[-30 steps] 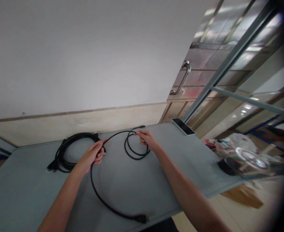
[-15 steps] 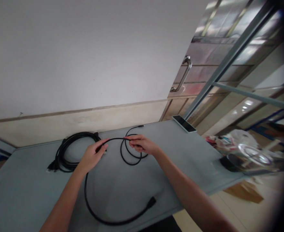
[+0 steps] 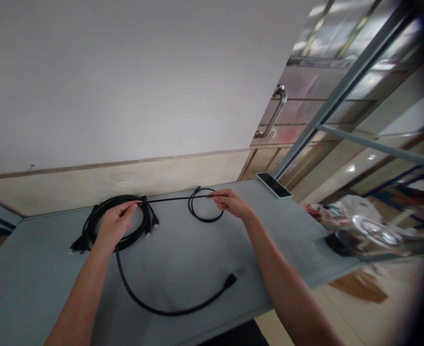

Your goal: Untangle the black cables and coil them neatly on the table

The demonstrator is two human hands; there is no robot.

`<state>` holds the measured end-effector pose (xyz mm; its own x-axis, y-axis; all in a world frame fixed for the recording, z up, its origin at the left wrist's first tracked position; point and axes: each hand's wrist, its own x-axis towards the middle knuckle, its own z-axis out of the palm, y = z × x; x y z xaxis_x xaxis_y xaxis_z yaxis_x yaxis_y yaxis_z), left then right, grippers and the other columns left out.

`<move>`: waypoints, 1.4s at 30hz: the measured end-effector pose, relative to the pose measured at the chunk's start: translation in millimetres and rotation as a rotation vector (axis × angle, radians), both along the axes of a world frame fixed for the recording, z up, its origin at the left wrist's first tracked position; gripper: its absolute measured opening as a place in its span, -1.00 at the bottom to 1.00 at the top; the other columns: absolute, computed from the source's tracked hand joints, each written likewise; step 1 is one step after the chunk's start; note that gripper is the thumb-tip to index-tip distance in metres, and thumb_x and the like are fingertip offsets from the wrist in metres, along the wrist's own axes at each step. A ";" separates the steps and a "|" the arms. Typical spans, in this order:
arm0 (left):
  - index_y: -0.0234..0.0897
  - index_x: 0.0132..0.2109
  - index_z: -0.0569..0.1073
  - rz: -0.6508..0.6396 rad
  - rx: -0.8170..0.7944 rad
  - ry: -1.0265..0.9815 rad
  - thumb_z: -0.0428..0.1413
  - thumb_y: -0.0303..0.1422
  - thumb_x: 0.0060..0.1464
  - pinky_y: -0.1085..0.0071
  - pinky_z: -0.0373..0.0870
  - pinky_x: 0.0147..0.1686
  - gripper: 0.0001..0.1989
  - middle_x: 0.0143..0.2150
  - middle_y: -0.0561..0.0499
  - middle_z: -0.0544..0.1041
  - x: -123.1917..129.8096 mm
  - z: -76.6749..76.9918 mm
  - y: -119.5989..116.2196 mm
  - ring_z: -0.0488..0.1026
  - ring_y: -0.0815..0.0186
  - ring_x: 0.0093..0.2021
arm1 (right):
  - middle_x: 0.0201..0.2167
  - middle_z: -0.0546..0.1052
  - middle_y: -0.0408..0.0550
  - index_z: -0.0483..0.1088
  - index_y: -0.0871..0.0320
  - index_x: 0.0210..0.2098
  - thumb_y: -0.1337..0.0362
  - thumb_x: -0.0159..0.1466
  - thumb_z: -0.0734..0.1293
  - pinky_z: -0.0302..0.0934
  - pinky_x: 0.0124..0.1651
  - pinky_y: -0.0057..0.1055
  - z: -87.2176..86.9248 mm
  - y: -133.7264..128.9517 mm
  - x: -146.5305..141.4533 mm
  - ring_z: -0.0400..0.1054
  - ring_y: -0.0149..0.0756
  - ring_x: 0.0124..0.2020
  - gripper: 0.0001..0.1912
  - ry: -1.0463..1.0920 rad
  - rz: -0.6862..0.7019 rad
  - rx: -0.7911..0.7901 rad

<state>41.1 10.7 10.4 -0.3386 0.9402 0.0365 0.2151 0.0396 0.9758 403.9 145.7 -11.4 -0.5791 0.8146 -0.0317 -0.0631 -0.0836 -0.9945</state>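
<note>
So closest to the person, the black cable (image 3: 172,313) swings out in a big lazy curve over the grey surface (image 3: 183,259), with its chunky connector (image 3: 230,280) pointing off to the right near the front edge. The other end of that curve runs up under the left hand (image 3: 116,225), which has the cable pinched between thumb and fingertips, basically closed on it. The right hand (image 3: 231,203) has the same kind of pinch further along.

What's new: the hands are wider apart than half a second ago, and the bit between them has gone from bowed to pretty much straight. I'd read that as the slack being taken out of that stretch.

Left hand's also right over a coiled bundle of black cables (image 3: 88,229) now, can't tell if it's touching. Just past the right hand's fingers there's a thin loop (image 3: 206,221) lying near the back edge, smaller than it was. Further back right sits a phone (image 3: 274,185), then the pale wall (image 3: 132,86) and a metal door handle (image 3: 276,113).
</note>
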 end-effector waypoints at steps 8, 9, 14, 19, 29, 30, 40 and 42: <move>-0.34 -0.08 0.54 0.036 0.023 -0.168 0.25 -0.09 -0.05 0.56 0.03 -0.69 -0.53 -0.71 0.25 0.10 -16.8 -5.9 0.9 0.00 0.53 -0.70 | -0.68 0.14 -0.30 0.50 0.27 -0.42 0.13 0.06 0.49 -0.22 -0.61 -0.50 -7.4 12.1 21.7 -0.08 -0.58 -0.67 -0.70 -0.071 -0.159 0.063; -0.34 -0.08 0.54 0.041 0.024 -0.178 0.25 -0.10 -0.06 0.57 0.03 -0.69 -0.54 -0.71 0.25 0.11 -18.3 -6.2 1.1 0.01 0.53 -0.71 | -0.68 0.14 -0.30 0.48 0.26 -0.45 0.12 0.05 0.50 -0.21 -0.61 -0.50 -7.6 13.7 24.2 -0.07 -0.58 -0.67 -0.70 -0.069 -0.192 0.072; -0.35 -0.08 0.49 -0.067 -0.048 -0.232 0.25 -0.10 -0.04 0.58 0.01 -0.71 -0.53 -0.71 0.28 0.08 -13.7 -6.9 0.5 -0.01 0.54 -0.73 | -0.69 0.09 -0.33 0.45 0.22 -0.43 0.09 0.07 0.49 -0.19 -0.63 -0.51 -10.9 14.0 14.4 -0.11 -0.57 -0.67 -0.70 0.052 -0.352 0.110; -0.36 0.05 0.43 -0.268 -0.156 -0.205 0.16 -0.06 0.06 0.56 0.02 -0.72 -0.47 -0.68 0.27 0.14 3.6 -10.7 0.1 0.05 0.52 -0.75 | -0.68 -0.05 -0.37 0.46 0.18 -0.29 0.04 0.12 0.46 -0.32 -0.66 -0.53 -13.7 2.0 -17.3 -0.25 -0.55 -0.67 -0.66 0.220 -0.400 -0.033; -0.31 0.26 0.27 -0.172 -0.065 -0.084 0.07 -0.01 0.11 0.58 0.04 -0.73 -0.33 -0.57 0.20 0.26 27.7 -17.6 3.8 0.11 0.51 -0.72 | -0.65 -0.09 -0.40 0.42 0.19 -0.26 0.05 0.12 0.46 -0.37 -0.69 -0.58 -16.8 -22.1 -48.6 -0.31 -0.58 -0.67 -0.64 0.155 -0.130 -0.347; -0.29 0.26 0.27 -0.165 -0.052 -0.076 0.08 -0.01 0.11 0.58 0.03 -0.73 -0.33 -0.57 0.20 0.25 28.8 -18.2 3.8 0.11 0.51 -0.71 | -0.65 -0.08 -0.40 0.42 0.19 -0.26 0.05 0.13 0.45 -0.38 -0.69 -0.58 -18.0 -24.7 -51.2 -0.31 -0.58 -0.67 -0.64 0.112 -0.079 -0.348; -0.32 -0.16 0.61 -0.230 -0.052 0.282 0.02 -0.02 0.13 0.47 0.11 -0.61 -0.53 -0.59 0.05 0.42 43.0 -16.8 3.1 0.25 0.37 -0.63 | -0.69 0.07 -0.35 0.51 0.24 -0.24 0.07 0.11 0.46 -0.24 -0.65 -0.54 -11.2 -22.1 -43.6 -0.14 -0.58 -0.68 -0.63 -0.053 0.005 -0.043; -0.32 -0.18 0.61 -0.226 -0.077 0.268 0.02 -0.02 0.13 0.48 0.07 -0.63 -0.53 -0.62 0.07 0.38 39.6 -15.1 3.8 0.22 0.38 -0.65 | -0.70 0.18 -0.31 0.52 0.25 -0.31 0.08 0.05 0.49 -0.18 -0.63 -0.52 -10.3 -12.6 -33.1 -0.06 -0.56 -0.67 -0.64 -0.117 -0.074 0.051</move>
<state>80.8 14.4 -4.7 -0.1097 0.9937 0.0216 0.4743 0.0333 0.8797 370.8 133.0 -21.7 -0.5122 0.8572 -0.0528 0.0497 -0.0318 -0.9983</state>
